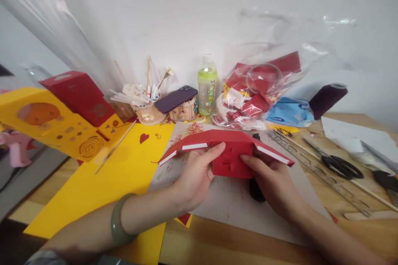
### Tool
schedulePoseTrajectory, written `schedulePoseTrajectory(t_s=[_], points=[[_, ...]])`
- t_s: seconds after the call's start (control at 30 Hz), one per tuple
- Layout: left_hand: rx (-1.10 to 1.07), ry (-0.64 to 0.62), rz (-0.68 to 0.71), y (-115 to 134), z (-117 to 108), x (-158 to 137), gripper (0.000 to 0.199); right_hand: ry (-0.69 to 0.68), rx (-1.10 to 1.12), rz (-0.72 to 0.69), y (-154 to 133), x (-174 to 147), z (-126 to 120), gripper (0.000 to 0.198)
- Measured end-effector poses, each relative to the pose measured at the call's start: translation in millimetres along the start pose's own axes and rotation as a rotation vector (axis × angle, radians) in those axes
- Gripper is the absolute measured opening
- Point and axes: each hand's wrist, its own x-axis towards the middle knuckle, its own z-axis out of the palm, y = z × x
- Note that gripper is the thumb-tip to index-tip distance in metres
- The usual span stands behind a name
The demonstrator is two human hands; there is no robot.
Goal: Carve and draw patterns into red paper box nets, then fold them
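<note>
Both hands hold a folded red paper piece [234, 136] in the air above a grey work mat [217, 207]. White strips run along the edges of its side flaps, and its middle panel has small cut-outs. My left hand [199, 174] pinches the panel's left side, thumb on top. On the right side my right hand [270, 178] grips it, thumb by the cut-outs. A black object [256, 190] on the mat is partly hidden behind my right hand. Yellow paper [130, 174] with a small red heart [144, 138] lies to the left.
Scissors [342, 166], a stencil ruler [323, 172] and a wooden stick lie at right. Along the wall stand pen baskets, a phone [176, 98], a green bottle [207, 87] and a plastic bag of red scraps [248, 103]. Red and yellow boxes [77, 95] and a pink glue gun [18, 149] are left.
</note>
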Motion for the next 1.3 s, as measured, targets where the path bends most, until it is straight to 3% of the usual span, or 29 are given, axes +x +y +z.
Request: schedulePoseTrajectory(t_s=[0.23,0.5,0.87,1.13,1.3], points=[[-0.026,0.105,-0.048,-1.6,0.9,-1.5,0.022,-0.028,-0.036,0.069,-3.2,-1.9,0.3,0.027],[-0.029,0.153,-0.088,-5.4,-2.0,-0.8,0.03,-0.102,-0.068,0.021,-7.5,-1.0,1.7,0.02],[-0.027,0.17,-0.027,-3.1,-1.2,0.3,0.031,-0.066,0.007,-0.035,-4.3,-0.6,-1.8,0.007],[0.153,0.021,0.064,-3.9,3.1,-3.7,0.023,-0.13,-0.106,-0.105,-3.0,-6.4,-2.8,0.007],[0.168,-0.007,0.019,-2.1,2.5,-4.3,0.02,-0.162,-0.127,-0.121,-5.0,-8.6,-1.8,0.01]])
